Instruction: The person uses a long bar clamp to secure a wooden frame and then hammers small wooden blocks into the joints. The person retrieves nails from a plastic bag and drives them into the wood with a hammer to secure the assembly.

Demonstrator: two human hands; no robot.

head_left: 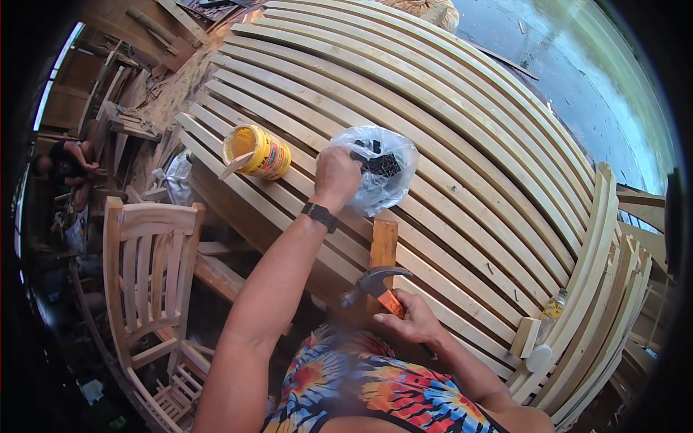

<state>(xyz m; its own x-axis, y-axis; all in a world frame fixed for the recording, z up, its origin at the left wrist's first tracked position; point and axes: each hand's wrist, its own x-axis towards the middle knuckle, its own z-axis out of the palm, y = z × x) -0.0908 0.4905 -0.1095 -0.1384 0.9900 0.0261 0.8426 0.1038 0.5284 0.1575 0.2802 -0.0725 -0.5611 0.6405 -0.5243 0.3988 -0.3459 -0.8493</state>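
Observation:
My left hand point(337, 175), a watch on its wrist, reaches into the near left side of a clear plastic bag point(401, 189). Its fingers are curled by small black pieces point(382, 165) inside; what they pinch, if anything, is hidden. In my right hand point(416, 317), close to my body, is a claw hammer point(390, 302) with an orange grip, gripped near the head. Just beyond the hammer's head lies an orange-brown wooden block point(384, 244). To the left of the bag, a yellow tub point(273, 159) stands with a flat wooden stick point(237, 166) at its mouth.
Long pale wooden slats point(462, 186) in rows form the surface under the bag. At the right are a bottle point(553, 309) and a small wood block point(525, 337). A wooden chair point(151, 231) stands at the left, and a person point(71, 162) sits farther back.

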